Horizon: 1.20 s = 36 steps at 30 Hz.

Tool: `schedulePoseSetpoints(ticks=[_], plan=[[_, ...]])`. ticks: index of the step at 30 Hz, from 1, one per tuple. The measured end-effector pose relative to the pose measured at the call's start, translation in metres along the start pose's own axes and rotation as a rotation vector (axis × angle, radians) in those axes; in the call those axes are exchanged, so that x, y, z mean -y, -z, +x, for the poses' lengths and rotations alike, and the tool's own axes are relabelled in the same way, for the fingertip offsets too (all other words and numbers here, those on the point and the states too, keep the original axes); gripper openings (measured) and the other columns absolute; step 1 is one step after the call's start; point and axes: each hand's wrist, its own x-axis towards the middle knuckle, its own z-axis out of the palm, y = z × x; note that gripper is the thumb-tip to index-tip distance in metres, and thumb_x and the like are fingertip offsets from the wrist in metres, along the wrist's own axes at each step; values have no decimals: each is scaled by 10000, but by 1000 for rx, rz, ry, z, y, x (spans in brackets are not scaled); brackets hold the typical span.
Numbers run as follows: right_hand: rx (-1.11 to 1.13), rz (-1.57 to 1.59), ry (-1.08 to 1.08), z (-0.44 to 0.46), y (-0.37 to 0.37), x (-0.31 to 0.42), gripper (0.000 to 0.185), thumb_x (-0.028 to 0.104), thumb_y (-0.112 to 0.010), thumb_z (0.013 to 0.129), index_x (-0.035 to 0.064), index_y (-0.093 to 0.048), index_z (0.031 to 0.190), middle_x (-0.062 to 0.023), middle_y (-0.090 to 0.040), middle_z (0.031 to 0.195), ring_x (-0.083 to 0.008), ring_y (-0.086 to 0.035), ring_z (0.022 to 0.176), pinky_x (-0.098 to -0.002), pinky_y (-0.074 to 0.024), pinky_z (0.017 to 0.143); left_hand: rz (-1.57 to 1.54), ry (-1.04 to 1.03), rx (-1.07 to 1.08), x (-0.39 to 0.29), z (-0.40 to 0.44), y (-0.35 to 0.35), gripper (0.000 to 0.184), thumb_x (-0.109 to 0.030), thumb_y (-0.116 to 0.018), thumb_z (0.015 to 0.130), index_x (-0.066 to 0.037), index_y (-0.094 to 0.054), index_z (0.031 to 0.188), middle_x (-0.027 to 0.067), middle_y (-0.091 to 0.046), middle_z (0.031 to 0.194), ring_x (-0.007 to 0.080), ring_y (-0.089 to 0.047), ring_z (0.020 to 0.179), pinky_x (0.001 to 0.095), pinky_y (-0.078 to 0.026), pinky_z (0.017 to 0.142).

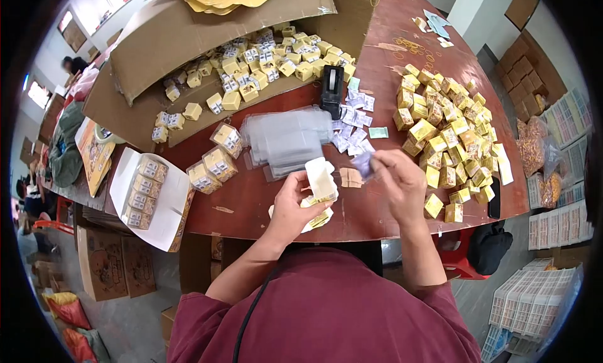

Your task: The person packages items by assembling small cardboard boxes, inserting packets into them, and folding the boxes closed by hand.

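My left hand is closed around a small unfolded paper box, its white inside facing up and a flap raised. Beneath that hand lie more flat yellow-and-white box pieces, partly covered by my fingers. To the right, my right hand pinches a small purple sachet between thumb and fingertips, apart from the box. Similar sachets lie scattered just beyond it. A stack of clear plastic sleeves sits ahead of my left hand.
Many small yellow boxes are heaped at right. A large cardboard carton holds more cubes behind. A black tape dispenser stands mid-table. At left are wrapped box packs and an open white carton. A phone lies near the right edge.
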Motion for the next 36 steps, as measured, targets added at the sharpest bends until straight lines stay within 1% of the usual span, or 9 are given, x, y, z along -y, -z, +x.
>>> schedulePoseSetpoints(ticks=[4,8,12,17,21,25,28,33,36], plan=[[3,-194,151,-13,-28,21,144,-7,-789,864,0,-772,1007,-125,-755,864,-285,-728,745,-373,-577,696,108,-121,-14,16,4,-12,654,0,-873,833,24,-516,1381,129,-658,1304,220,-652,1242,377,-546,1062],[-6,-594,326,-15,-38,18,143,25,-807,807,60,-743,930,-50,-697,839,-248,-657,782,-392,-490,733,355,-152,-91,4,-3,-13,628,7,-860,836,25,-537,1374,149,-673,1325,241,-687,1220,404,-566,1053],[49,-600,377,-18,-45,15,153,57,-815,786,82,-746,920,-27,-687,883,-237,-633,851,-395,-455,789,656,-258,-117,-7,-9,-12,598,-7,-860,827,14,-570,1349,161,-714,1287,262,-736,1169,398,-603,985],[38,-444,277,-18,-51,20,121,78,-813,795,65,-806,915,-50,-722,1030,-269,-631,957,-415,-460,842,502,-282,-125,-4,-9,-13,606,-29,-875,810,11,-570,1333,186,-693,1243,305,-729,1144,400,-594,978],[165,-547,234,-14,-36,18,201,73,-831,794,47,-834,993,-101,-725,1157,-320,-632,1040,-440,-481,897,440,-307,-30,4,-7,-7,630,-20,-878,808,15,-572,1357,188,-692,1275,289,-725,1165,389,-597,985],[140,-424,170,-14,-11,25,234,99,-862,821,46,-829,1047,-107,-756,1175,-308,-668,1103,-438,-532,914,286,-216,0,4,-4,-4,601,-16,-878,839,7,-580,1360,173,-688,1291,252,-717,1162,388,-599,983],[175,-210,170,-9,4,15,252,45,-830,843,42,-830,1095,-96,-784,1143,-277,-679,1095,-383,-552,886,124,-143,76,-9,-9,-1,625,-15,-873,863,-4,-537,1390,167,-673,1299,225,-698,1175,378,-595,981],[348,-141,366,-17,0,1,295,230,-865,834,116,-840,1105,-18,-792,1154,-275,-660,1178,-478,-468,1077,-17,-171,199,-22,-16,-7,771,14,-853,878,-56,-375,1479,163,-637,1318,208,-664,1219,363,-586,1006],[449,-91,394,-17,4,-4,281,243,-862,839,133,-841,1097,-11,-789,1175,-261,-654,1189,-501,-427,1117,-26,-217,228,-16,-24,-10,804,15,-838,893,-94,-322,1501,169,-624,1326,217,-664,1221,385,-588,1015]])
